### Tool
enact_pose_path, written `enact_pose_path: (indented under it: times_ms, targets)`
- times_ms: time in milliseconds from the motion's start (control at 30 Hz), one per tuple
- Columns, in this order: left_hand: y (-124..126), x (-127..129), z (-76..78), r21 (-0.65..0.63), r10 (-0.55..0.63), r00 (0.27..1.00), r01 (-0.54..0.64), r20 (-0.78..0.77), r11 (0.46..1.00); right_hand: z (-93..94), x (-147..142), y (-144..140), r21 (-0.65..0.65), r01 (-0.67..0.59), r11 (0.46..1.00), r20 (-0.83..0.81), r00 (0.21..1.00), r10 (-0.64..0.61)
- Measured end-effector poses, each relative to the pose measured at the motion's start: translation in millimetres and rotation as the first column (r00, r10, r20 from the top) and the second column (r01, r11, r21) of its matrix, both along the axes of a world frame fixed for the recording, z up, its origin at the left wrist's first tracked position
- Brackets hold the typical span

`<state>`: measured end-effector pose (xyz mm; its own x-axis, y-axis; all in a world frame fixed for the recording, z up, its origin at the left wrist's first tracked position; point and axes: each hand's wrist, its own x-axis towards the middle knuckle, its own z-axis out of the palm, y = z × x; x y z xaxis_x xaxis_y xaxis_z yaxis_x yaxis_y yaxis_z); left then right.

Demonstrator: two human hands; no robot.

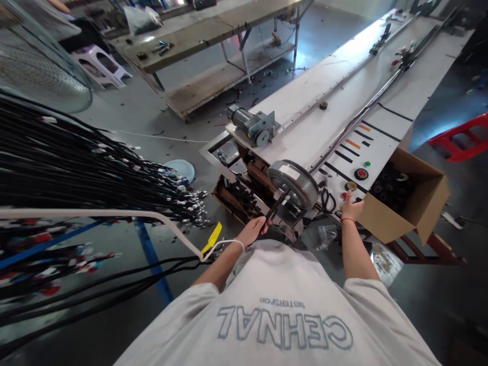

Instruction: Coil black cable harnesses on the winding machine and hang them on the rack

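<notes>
My left hand point(253, 230) grips a black cable point(277, 206) that runs up to the grey metal wheel point(294, 182) at the near end of a long white machine bench point(305, 132). A white string loops round my left wrist with a yellow tag point(212, 238) on it. My right hand point(351, 207) rests on the bench's control panel, fingers at a round button point(350, 186), just below a red-and-black button point(360, 174) and a small green one point(367, 163).
A thick bundle of black cables point(76, 162) with coloured ends hangs on a rack at left. An open cardboard box point(414, 201) of black rolls sits right of the panel. A motor point(253, 126), a red stool point(463, 137), a white stool point(101, 63) and a workbench point(198, 30) stand farther off.
</notes>
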<state>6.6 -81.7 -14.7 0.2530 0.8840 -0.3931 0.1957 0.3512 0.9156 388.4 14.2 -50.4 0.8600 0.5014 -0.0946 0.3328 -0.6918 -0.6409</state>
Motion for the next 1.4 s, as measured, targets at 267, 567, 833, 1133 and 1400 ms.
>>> enact_pose_path:
  times_ms: [267, 567, 833, 1133, 1400]
  targets:
    - [-1, -2, -3.0, 0.007, -0.004, 0.994, 0.005, -0.108, 1.000, 6.0, -2, 1, -0.023, -0.012, 1.000, -0.008, 1.000, 0.011]
    - [36, 26, 6.6, 0.001, 0.050, 0.996, -0.050, 0.068, 0.999, 5.8, -3, 1, -0.002, -0.020, 1.000, -0.011, 1.000, 0.020]
    - [50, 30, -2.4, -0.126, 0.106, 0.979, -0.084, 0.175, 0.989, 6.5, -4, -1, 0.009, -0.007, 1.000, -0.008, 1.000, 0.007]
    - [26, -21, -21.9, -0.111, -0.312, 0.949, 0.306, -0.045, 0.945, 5.7, -2, -1, -0.018, -0.021, 1.000, -0.003, 1.000, 0.021]
    - [11, -10, -15.9, 0.135, -0.085, 0.957, 0.126, -0.278, 0.983, -2.1, 2, 0, -0.005, -0.045, 0.999, 0.008, 0.999, 0.045]
